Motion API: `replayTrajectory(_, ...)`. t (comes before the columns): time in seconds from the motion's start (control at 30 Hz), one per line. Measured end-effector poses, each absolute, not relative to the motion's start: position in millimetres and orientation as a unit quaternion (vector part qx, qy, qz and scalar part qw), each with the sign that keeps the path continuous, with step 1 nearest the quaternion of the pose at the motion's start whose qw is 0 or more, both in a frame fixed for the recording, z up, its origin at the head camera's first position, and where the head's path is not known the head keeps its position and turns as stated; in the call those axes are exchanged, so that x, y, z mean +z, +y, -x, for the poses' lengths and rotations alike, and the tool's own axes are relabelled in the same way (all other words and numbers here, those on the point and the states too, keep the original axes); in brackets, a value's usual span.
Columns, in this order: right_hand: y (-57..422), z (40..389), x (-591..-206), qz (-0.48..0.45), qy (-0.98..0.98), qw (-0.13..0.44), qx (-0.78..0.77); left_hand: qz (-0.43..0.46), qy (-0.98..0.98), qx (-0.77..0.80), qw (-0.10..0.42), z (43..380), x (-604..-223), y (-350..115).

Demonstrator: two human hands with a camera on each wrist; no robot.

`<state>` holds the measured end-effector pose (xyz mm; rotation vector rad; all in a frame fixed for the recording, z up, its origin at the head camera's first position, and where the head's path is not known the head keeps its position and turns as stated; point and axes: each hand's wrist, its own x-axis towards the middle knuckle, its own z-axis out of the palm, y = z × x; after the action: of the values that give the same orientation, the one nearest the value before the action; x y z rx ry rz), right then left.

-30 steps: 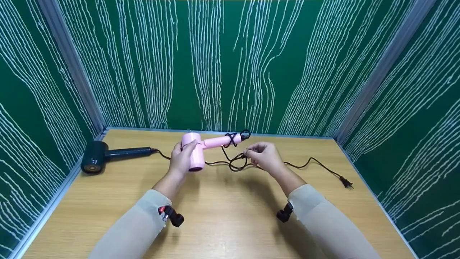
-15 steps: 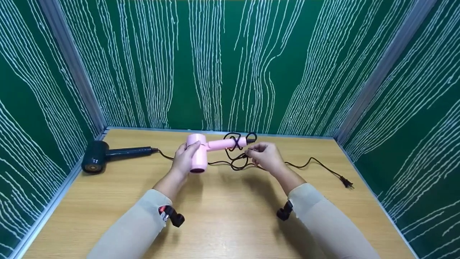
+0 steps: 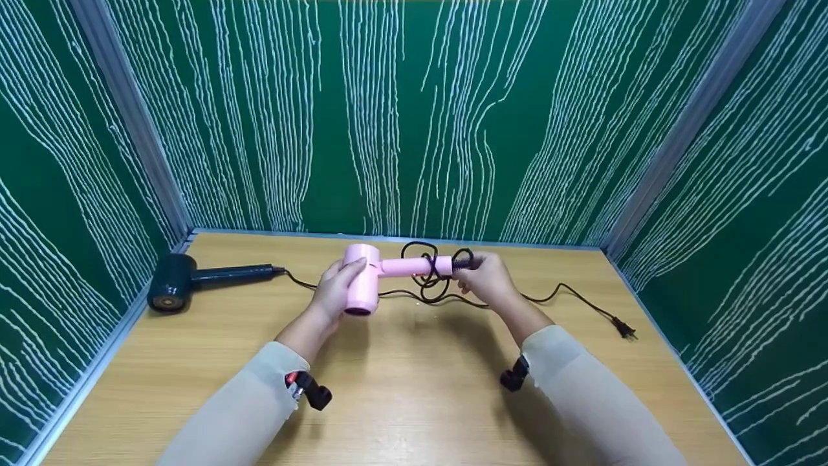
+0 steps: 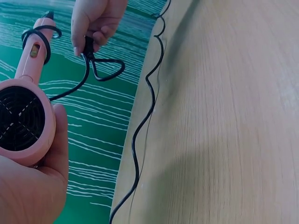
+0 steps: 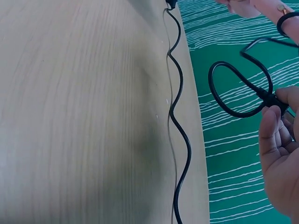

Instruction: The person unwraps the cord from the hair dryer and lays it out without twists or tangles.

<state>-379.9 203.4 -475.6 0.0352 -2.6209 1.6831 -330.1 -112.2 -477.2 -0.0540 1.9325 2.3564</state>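
A pink hair dryer [image 3: 362, 285] is raised above the table, its handle pointing right. My left hand [image 3: 331, 292] grips the dryer's barrel, thumb on the near side and fingers partly hidden behind. Black cord [image 4: 47, 44] is looped loosely around the handle's end. Beyond that end my right hand [image 3: 488, 279] pinches the cord's black plug [image 5: 272, 100] between thumb and fingers. The plug's prongs are not clearly visible. A short cord loop [image 5: 211, 84] hangs from the plug in the right wrist view.
On the left of the wooden table [image 3: 401, 401] lies a dark hair dryer [image 3: 171, 281]. Its cord [image 4: 153, 93] runs rightward beneath both hands to a two-prong plug [image 3: 623, 328]. Green walls [image 3: 427, 129] with white streaks enclose the back and sides.
The left hand has carried the pink hair dryer rightward and slightly nearer. The right hand has shifted slightly right, still pinching the plug; the handle's end now overlaps it. The dark dryer has not moved.
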Motion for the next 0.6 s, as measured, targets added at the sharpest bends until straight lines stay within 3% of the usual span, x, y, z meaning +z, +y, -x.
replayTrajectory(0.33, 208, 382, -464, -0.044, -0.854, 0.032, 0.518, -0.002, 0.622, 0.777, 0.093, 329, -481, -115)
replayTrajectory(0.6, 214, 383, -449, -0.049, -0.861, 0.059, 0.502, 0.000, 0.630, 0.770, 0.099, 330, -485, -117)
